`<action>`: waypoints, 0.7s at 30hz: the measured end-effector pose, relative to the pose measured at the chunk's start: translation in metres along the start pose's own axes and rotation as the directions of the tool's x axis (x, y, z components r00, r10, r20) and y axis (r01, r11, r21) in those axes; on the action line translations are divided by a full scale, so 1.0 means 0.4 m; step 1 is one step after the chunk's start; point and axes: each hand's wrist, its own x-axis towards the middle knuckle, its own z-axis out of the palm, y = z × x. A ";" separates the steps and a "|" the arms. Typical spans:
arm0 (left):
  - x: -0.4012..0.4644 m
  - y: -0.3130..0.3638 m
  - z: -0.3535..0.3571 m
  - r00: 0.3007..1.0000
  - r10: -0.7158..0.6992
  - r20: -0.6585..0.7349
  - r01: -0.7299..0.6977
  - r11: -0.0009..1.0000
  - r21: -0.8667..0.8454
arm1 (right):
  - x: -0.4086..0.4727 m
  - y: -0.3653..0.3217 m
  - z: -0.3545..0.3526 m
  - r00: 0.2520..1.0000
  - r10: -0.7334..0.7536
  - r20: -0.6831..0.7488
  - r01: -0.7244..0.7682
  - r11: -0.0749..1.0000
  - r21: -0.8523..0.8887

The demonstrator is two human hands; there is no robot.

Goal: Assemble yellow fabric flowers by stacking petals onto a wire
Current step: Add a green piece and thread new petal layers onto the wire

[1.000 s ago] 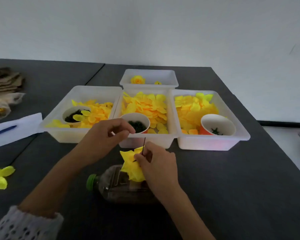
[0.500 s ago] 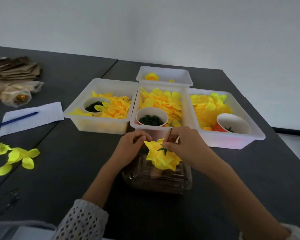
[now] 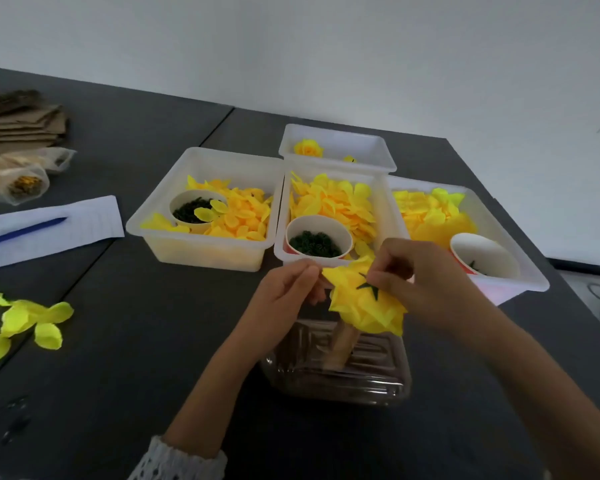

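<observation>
A yellow fabric flower (image 3: 364,306) made of stacked petals, with a green star-shaped calyx (image 3: 369,287) on top, sits above a clear plastic container (image 3: 336,368). My left hand (image 3: 288,299) pinches the flower's left edge. My right hand (image 3: 420,282) holds the flower at the calyx with curled fingers; the wire is hidden under them. Three white bins of yellow petals stand behind: left (image 3: 201,251), middle (image 3: 281,209), right (image 3: 513,271). Each holds a cup of green parts, such as the middle cup (image 3: 319,237).
A smaller bin (image 3: 333,133) at the back holds a finished yellow flower (image 3: 308,148). Loose light-yellow petals (image 3: 25,320) lie at the left. A paper sheet with a blue pen (image 3: 25,230), plastic bags (image 3: 18,178) and brown paper (image 3: 18,119) sit far left.
My head has shifted, so the bins look closer. My left hand came from the middle cup to the flower. The calyx now sits on the petals and the bare wire no longer shows.
</observation>
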 end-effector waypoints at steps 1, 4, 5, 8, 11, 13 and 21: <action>0.005 0.019 0.000 0.999 0.043 -0.014 -0.044 0.998 -0.043 | 0.005 -0.015 -0.022 1.000 -0.007 -0.016 0.008 0.999 0.052; 0.035 0.083 -0.002 0.996 0.081 -0.049 -0.086 0.991 -0.099 | 0.019 -0.067 -0.095 0.999 -0.026 -0.022 0.030 0.966 0.257; 0.047 0.104 -0.001 0.996 0.079 -0.047 -0.083 0.992 -0.096 | 0.019 -0.088 -0.114 1.000 -0.019 -0.014 0.023 0.939 0.343; 0.076 0.162 0.003 0.993 0.115 -0.009 -0.115 0.993 -0.014 | 0.015 -0.109 -0.141 0.994 0.097 0.059 -0.111 0.718 0.687; 0.083 0.214 0.011 0.987 0.147 0.072 -0.144 0.989 -0.035 | 0.002 -0.092 -0.126 0.913 0.389 0.119 -0.303 0.456 0.837; 0.083 0.241 0.015 0.979 0.183 0.087 -0.177 0.982 -0.070 | -0.012 -0.095 -0.105 0.897 0.416 0.152 -0.317 0.366 0.875; 0.077 0.255 0.044 0.992 0.124 0.018 -0.121 0.985 -0.126 | 0.012 -0.076 -0.041 0.874 0.318 0.367 -0.373 -0.043 0.927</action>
